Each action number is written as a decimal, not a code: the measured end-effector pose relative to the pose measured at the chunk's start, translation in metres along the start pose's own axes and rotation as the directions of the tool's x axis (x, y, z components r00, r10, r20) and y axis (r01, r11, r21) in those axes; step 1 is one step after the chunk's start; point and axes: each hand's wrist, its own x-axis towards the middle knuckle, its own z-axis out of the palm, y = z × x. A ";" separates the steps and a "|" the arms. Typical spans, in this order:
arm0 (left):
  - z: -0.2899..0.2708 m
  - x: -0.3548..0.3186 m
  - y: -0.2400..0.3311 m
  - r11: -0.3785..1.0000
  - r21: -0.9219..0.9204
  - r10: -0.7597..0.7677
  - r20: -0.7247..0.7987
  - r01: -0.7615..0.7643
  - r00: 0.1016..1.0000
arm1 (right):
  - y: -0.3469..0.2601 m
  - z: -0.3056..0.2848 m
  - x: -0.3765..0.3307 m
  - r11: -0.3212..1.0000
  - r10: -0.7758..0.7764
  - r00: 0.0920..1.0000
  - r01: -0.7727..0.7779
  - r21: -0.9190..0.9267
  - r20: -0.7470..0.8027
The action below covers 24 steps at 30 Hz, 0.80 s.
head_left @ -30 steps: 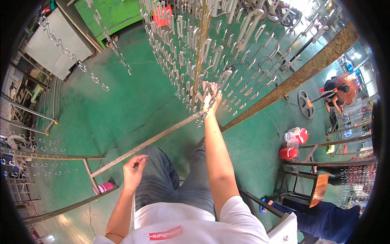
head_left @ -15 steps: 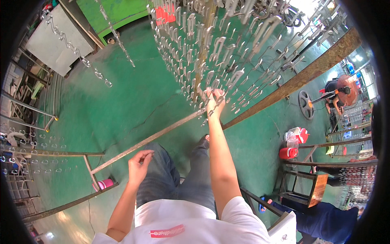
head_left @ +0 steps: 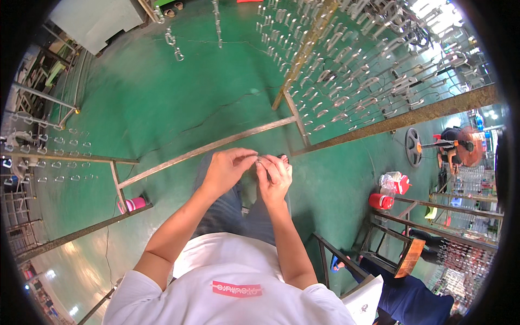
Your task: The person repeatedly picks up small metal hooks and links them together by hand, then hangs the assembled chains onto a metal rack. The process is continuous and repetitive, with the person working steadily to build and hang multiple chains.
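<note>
In front of my lap my two hands meet, fingertips against fingertips. My left hand [head_left: 228, 169] is closed in a pinch. The fingers of my right hand [head_left: 275, 179] are bent and pressed together close beside it. A tiny greyish bit shows between the fingertips, too small to name. Beyond and right of the hands, many silvery elongated metal links [head_left: 340, 101] hang in strands by a rusty upright bar [head_left: 303, 51]. Neither hand touches them.
A metal frame bar [head_left: 211, 146] crosses ahead of my knees; a brown beam [head_left: 401, 116] slants right. Clip-shaped metal pieces [head_left: 59, 142] hang left. Also around are a pink container [head_left: 132, 205], red jug [head_left: 381, 201], fan [head_left: 467, 146], wooden-topped stool [head_left: 410, 259] and a person in dark-blue clothing [head_left: 414, 292].
My right hand has come back from the hanging links to my lap, and my left hand has moved up and right to meet it. The view has shifted too.
</note>
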 end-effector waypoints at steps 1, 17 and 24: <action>-0.008 0.000 0.005 1.000 0.012 0.029 -0.018 -0.029 0.999 | -0.006 0.003 0.007 0.999 -0.033 0.999 0.033 0.000 -0.022; -0.106 0.042 0.091 0.597 0.412 0.548 0.417 -0.688 0.725 | -0.051 0.033 0.058 0.970 -0.020 1.000 0.023 0.244 -0.016; -0.110 0.056 0.105 0.400 0.516 0.544 0.531 -0.757 0.650 | -0.056 0.039 0.098 0.832 0.132 0.990 -0.139 0.537 0.052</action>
